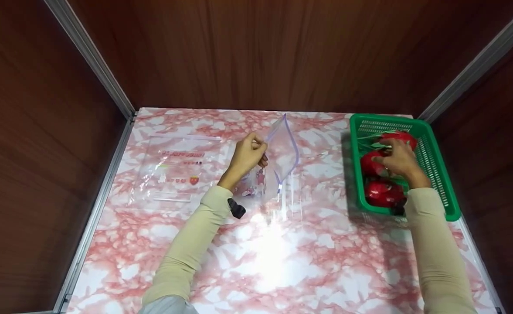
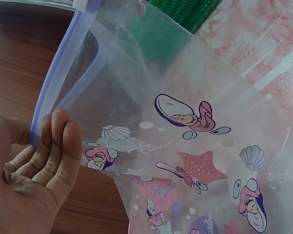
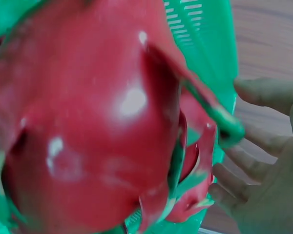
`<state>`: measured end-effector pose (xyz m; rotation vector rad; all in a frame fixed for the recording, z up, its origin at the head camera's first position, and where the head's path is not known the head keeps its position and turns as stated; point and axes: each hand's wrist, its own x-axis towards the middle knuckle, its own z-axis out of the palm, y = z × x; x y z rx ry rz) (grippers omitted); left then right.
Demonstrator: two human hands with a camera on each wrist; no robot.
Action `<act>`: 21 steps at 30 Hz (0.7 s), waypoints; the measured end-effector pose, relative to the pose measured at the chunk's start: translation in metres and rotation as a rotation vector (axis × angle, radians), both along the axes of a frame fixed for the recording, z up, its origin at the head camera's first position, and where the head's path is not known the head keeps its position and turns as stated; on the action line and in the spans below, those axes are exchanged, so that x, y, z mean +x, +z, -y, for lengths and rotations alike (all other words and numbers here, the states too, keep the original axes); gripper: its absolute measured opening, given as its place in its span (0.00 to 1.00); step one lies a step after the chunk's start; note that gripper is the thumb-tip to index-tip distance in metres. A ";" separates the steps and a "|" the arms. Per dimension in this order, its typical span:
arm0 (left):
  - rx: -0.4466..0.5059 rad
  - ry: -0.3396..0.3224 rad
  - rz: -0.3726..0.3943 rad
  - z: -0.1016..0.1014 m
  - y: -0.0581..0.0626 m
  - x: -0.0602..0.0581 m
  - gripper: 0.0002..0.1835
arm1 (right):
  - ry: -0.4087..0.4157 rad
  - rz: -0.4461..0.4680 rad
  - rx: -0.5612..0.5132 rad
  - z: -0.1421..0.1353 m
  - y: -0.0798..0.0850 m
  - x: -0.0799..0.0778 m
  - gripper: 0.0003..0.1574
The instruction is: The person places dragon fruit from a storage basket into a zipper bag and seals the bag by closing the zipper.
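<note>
My left hand (image 1: 249,152) pinches the rim of a clear zip bag (image 1: 284,150) with a purple zip edge. The bag's mouth gapes toward the right. In the left wrist view, the bag carries starfish, shell and oyster cartoon prints, and its slider is at the top. Over the green basket (image 1: 356,161), my right hand (image 1: 399,160) reaches among red dragon fruits (image 1: 372,165). In the right wrist view, a large dragon fruit (image 3: 102,112) with green-tipped scales fills the foreground. The right fingers (image 3: 263,170) are spread and loosely bent beside it, holding nothing.
A second clear bag (image 1: 173,170) with red printing lies flat on the left of the marble-patterned table (image 1: 317,261). Brown wood-grain panels (image 1: 247,52) with metal corner rails (image 1: 95,61) enclose the back and both sides.
</note>
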<state>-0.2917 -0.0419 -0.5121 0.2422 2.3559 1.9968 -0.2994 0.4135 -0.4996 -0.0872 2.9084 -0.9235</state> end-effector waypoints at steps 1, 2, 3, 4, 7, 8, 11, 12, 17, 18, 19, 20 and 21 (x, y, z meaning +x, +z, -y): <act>-0.004 0.001 -0.003 0.000 0.000 0.000 0.06 | 0.006 0.013 0.018 -0.002 0.000 0.000 0.42; -0.008 0.001 -0.006 0.000 0.000 0.000 0.06 | 0.012 0.030 0.033 -0.004 0.001 0.000 0.43; -0.012 0.001 -0.009 0.000 0.000 0.000 0.06 | 0.016 0.047 0.047 -0.007 0.002 0.001 0.44; -0.015 0.000 -0.011 0.000 0.000 0.000 0.05 | 0.019 0.065 0.056 -0.009 0.002 0.001 0.45; -0.019 -0.001 -0.012 0.001 0.000 0.000 0.05 | 0.033 0.109 0.084 -0.015 0.002 0.002 0.47; -0.019 -0.001 -0.012 0.001 0.000 0.000 0.04 | 0.035 0.126 0.084 -0.017 0.001 0.002 0.48; -0.020 0.001 -0.014 0.001 0.000 0.000 0.04 | 0.041 0.179 0.099 -0.023 0.000 0.002 0.53; -0.020 0.001 -0.015 0.001 0.000 0.000 0.04 | 0.042 0.199 0.105 -0.025 0.000 0.003 0.55; -0.006 -0.004 -0.009 0.001 -0.001 -0.001 0.04 | 0.052 0.265 0.139 -0.030 0.001 0.007 0.60; -0.004 -0.006 -0.009 0.002 -0.002 -0.001 0.04 | 0.054 0.271 0.142 -0.031 0.001 0.007 0.61; -0.003 -0.008 -0.009 0.002 -0.002 -0.001 0.05 | 0.057 0.275 0.146 -0.031 0.001 0.007 0.61; -0.001 -0.009 -0.008 0.002 -0.002 -0.001 0.05 | 0.059 0.279 0.149 -0.031 0.001 0.007 0.62; -0.003 -0.010 -0.009 0.002 -0.002 -0.001 0.06 | 0.062 0.281 0.152 -0.032 0.001 0.007 0.62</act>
